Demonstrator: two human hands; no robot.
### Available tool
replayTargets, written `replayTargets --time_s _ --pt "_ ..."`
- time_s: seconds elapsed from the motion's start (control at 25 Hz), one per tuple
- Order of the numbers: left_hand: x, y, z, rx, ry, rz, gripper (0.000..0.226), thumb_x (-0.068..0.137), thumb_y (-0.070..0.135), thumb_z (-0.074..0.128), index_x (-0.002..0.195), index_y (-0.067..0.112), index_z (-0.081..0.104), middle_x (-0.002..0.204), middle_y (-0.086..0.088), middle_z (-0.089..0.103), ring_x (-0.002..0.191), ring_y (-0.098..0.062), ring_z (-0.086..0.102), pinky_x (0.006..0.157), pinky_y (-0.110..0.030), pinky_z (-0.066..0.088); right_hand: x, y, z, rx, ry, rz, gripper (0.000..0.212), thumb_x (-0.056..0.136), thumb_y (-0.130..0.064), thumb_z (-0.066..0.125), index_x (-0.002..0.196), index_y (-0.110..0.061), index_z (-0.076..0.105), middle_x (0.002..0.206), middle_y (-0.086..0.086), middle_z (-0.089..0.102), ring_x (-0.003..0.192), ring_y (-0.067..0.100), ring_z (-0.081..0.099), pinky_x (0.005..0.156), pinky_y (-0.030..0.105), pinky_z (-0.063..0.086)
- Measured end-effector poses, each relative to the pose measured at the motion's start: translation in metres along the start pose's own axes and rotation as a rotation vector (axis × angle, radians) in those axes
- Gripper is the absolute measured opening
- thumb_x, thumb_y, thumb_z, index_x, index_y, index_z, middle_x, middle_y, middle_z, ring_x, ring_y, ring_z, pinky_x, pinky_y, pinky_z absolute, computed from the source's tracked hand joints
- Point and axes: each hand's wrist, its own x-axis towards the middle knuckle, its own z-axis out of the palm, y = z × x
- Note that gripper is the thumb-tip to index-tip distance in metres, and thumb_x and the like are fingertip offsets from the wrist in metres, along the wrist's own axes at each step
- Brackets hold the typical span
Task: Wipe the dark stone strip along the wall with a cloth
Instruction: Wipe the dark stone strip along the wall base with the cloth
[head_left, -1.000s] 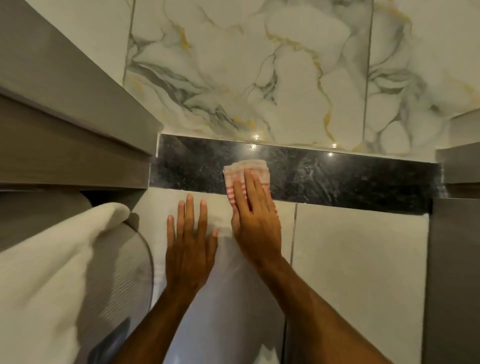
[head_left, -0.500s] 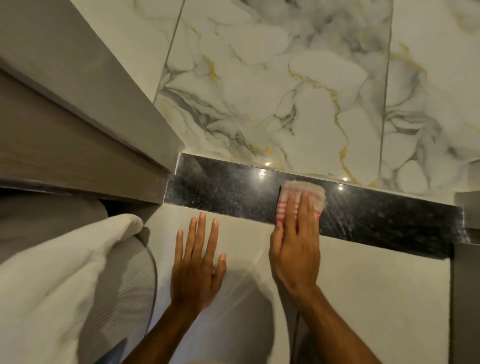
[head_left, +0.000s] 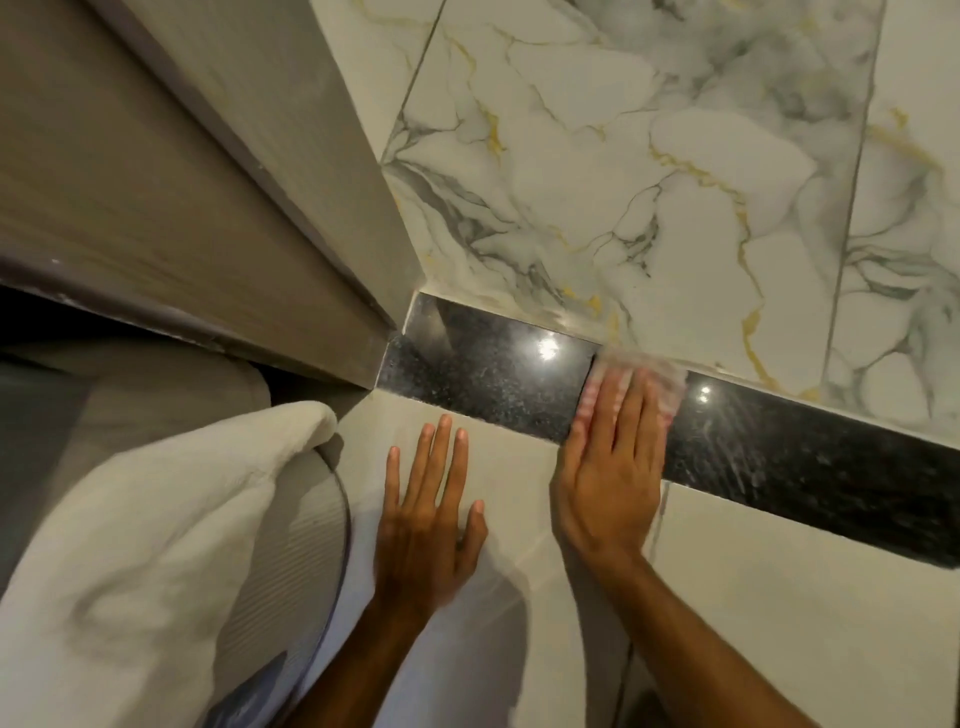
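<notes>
A polished dark stone strip (head_left: 488, 379) runs across the wall between marble tiles above and plain pale tiles below. My right hand (head_left: 610, 467) lies flat on it and presses a pink-and-white striped cloth (head_left: 660, 374) against the strip's middle; the cloth is blurred and mostly under my fingers. My left hand (head_left: 428, 525) rests flat with fingers spread on the pale tile (head_left: 779, 597) below the strip, holding nothing. Streaks show on the strip to the right of the cloth.
A grey wooden cabinet or frame (head_left: 182, 197) juts out on the left and meets the strip's left end. A white folded towel (head_left: 130, 545) lies over a ribbed grey object (head_left: 291, 545) at lower left. Veined marble tiles (head_left: 649, 182) cover the wall above.
My right hand has slid the cloth to the right along the strip. The view has shifted, so more of the strip's left end shows. My left hand has stayed flat on the pale tile.
</notes>
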Motion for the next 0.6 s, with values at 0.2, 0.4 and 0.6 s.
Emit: replayTargets --time_s 0.2,0.4,0.6 --pt "-0.004 -0.003 -0.004 0.058 0.061 -0.147 0.071 0.105 0.038 0.043 0.167 0.005 0.031 0.175 -0.02 0.033 0.163 -0.035 0.031 0.133 -0.06 0.028 0.012 -0.067 0.025 -0.044 -0.161 -0.445 0.068 0.118 -0.044 0.024 0.177 -0.019 0.002 0.187 0.008 -0.004 0.174 0.025 -0.006 0.143 0.052 0.012" --pt "-0.017 -0.004 -0.014 0.055 0.052 -0.164 0.067 0.104 0.035 0.043 0.164 0.007 0.038 0.172 -0.018 0.037 0.158 -0.037 0.041 0.129 -0.063 0.033 -0.052 0.001 0.004 -0.046 -0.138 -0.363 0.069 0.115 -0.044 0.031 0.177 -0.021 0.009 0.187 0.002 0.003 0.175 0.02 0.002 0.14 0.054 0.024" --pt "-0.017 -0.008 -0.003 0.078 0.054 -0.185 0.076 0.102 0.04 0.044 0.169 0.01 0.024 0.176 -0.015 0.023 0.164 -0.031 0.025 0.133 -0.058 0.022 0.035 -0.111 0.022 0.024 -0.119 -0.193 0.068 0.118 -0.045 0.022 0.177 -0.017 0.0 0.187 0.01 -0.003 0.174 0.027 -0.004 0.142 0.053 0.013"
